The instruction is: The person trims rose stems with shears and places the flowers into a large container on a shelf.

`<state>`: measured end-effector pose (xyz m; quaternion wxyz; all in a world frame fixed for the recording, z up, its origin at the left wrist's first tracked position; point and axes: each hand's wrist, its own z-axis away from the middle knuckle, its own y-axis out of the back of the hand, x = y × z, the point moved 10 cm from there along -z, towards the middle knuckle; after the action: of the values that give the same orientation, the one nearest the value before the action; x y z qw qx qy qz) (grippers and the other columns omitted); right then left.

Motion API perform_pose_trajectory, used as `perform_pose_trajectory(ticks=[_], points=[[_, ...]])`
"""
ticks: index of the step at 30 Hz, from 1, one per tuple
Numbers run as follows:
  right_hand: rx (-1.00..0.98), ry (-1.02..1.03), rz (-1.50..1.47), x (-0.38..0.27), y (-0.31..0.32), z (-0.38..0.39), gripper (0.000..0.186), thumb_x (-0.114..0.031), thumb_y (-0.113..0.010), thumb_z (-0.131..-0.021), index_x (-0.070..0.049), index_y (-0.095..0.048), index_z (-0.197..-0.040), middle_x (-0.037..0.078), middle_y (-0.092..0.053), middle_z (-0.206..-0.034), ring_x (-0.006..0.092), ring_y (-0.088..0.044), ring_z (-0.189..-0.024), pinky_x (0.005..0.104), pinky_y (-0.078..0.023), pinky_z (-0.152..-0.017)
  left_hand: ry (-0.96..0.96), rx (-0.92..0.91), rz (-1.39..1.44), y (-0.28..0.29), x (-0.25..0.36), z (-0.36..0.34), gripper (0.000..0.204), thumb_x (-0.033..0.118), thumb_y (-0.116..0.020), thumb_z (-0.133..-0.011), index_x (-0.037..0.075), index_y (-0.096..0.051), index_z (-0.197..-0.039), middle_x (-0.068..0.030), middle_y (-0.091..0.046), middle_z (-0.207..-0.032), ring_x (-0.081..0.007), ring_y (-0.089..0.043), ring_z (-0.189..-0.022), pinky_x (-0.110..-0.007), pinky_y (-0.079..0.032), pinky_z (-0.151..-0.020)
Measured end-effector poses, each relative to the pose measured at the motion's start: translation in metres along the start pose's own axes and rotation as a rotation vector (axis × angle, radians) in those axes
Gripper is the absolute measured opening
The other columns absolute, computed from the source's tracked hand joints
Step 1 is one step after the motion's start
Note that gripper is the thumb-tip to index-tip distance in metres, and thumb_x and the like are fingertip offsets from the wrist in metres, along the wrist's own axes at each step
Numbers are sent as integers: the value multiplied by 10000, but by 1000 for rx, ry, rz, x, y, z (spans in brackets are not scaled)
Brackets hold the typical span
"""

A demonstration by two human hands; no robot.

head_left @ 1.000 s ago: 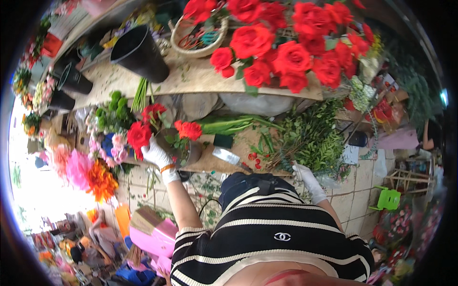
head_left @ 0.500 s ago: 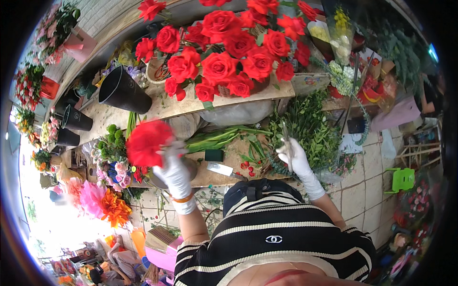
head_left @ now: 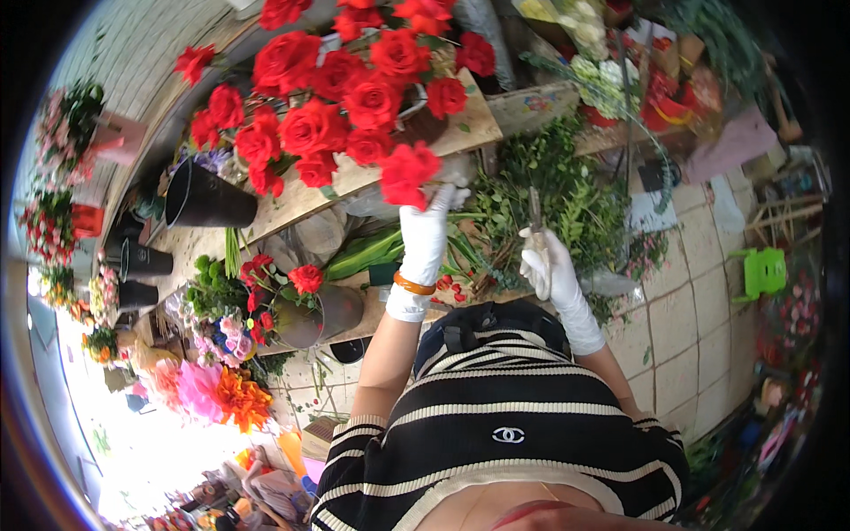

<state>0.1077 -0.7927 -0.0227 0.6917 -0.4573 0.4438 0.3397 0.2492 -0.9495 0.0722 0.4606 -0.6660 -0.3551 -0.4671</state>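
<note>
My left hand point(head_left: 423, 230), white-gloved with an amber bracelet at the wrist, grips a red rose point(head_left: 409, 170) by its stem, near the large cluster of red roses point(head_left: 314, 124) on the wooden shelf point(head_left: 328, 203). My gloved right hand point(head_left: 547, 265) holds shears or a similar metal tool point(head_left: 536, 208), pointed upward, beside a heap of leafy greens point(head_left: 562, 181). Below, a bucket point(head_left: 323, 323) with more red roses point(head_left: 305, 278) stands near long green leaves point(head_left: 354, 257) and loose red petals point(head_left: 450, 288).
Black buckets point(head_left: 208, 199) line the shelf at left, beside bouquets point(head_left: 53, 230). Pink and orange flowers point(head_left: 217, 389) stand lower left, where people point(head_left: 266, 487) are partly visible. A green stool point(head_left: 761, 270) stands on the tiled floor point(head_left: 691, 310) at right.
My left hand has moved right and up with a rose, away from the lower bucket toward the upper cluster. My right hand has risen with the tool. The whole view has shifted.
</note>
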Motion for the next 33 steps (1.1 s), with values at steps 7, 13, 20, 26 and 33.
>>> perform_pose_trajectory(ticks=[7,13,20,26,33], points=[[-159,-132,-37,16,6,1,403,-326,-576,-883,-28,-498,-1143,-3,-531,-831,56,-492,-637,175,-389,-502,212,44,229,5,-63,9,228,122,-564,-902,-4,-595,-1090,-132,-641,-1011,-222,-645,-860,-321,-528,-786],[-200,-169,-85,18,13,-10,400,-326,-538,-911,-10,-489,-1152,27,-546,-822,70,-507,-613,190,-410,-490,231,-19,233,-11,-78,16,214,122,-562,-904,7,-604,-1079,-131,-642,-1018,-215,-644,-862,-311,-525,-790],[-148,-155,-206,24,16,-14,342,-312,-495,-935,-24,-509,-1119,35,-541,-762,87,-527,-571,208,-424,-451,287,-5,243,-12,-87,25,226,121,-557,-906,-4,-594,-1091,-129,-641,-1015,-212,-637,-877,-320,-523,-810],[-161,-153,-227,27,15,-8,456,-414,-492,-916,-5,-490,-1118,30,-527,-713,98,-502,-517,216,-393,-430,292,-110,241,-20,-93,30,413,183,-523,-930,18,-446,-1301,-131,-613,-1103,-184,-631,-914,-292,-512,-826],[-92,-110,-132,22,23,-3,512,-452,-428,-931,36,-482,-1077,35,-473,-594,104,-435,-432,216,-349,-394,310,-146,78,-25,-105,34,236,101,-537,-914,-32,-578,-1104,-98,-632,-1028,-174,-637,-846,-276,-512,-790]])
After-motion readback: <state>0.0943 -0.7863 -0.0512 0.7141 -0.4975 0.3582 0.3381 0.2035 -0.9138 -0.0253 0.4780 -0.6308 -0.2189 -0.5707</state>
